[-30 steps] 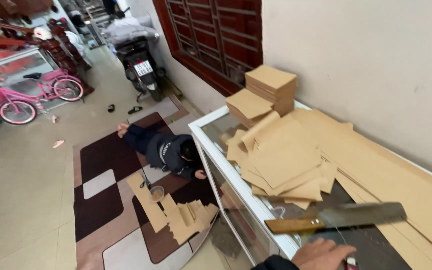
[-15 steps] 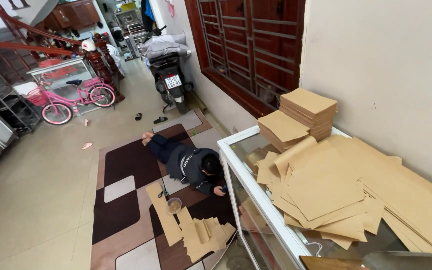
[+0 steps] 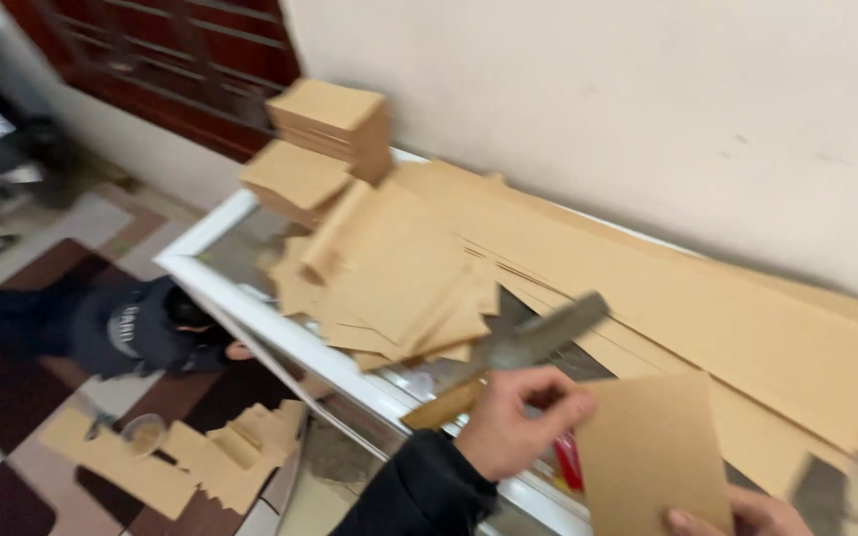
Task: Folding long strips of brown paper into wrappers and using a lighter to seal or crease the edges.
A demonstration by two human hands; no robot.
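A cleaver (image 3: 508, 352) with a wooden handle is held in the closed grip of the left hand (image 3: 513, 422), over the table's (image 3: 250, 298) near edge. A brown cardboard sheet (image 3: 652, 452) is pinched at its lower edge by the right hand (image 3: 747, 516). Loose cardboard pieces (image 3: 399, 278) are piled mid-table, and square stacks (image 3: 330, 124) are seen at the far corner.

A glass-topped counter (image 3: 213, 281) runs from the near right toward the far left along a wall (image 3: 598, 89). On its far left end stand stacks of cardboard squares (image 3: 335, 117). Just right of them lies a loose heap of cardboard sheets (image 3: 399, 268), and long cardboard strips (image 3: 707, 308) lie along the wall behind. Left of the counter, on a floor mat (image 3: 12, 397), a person (image 3: 111, 323) lies, with cardboard pieces (image 3: 201, 457) nearer.
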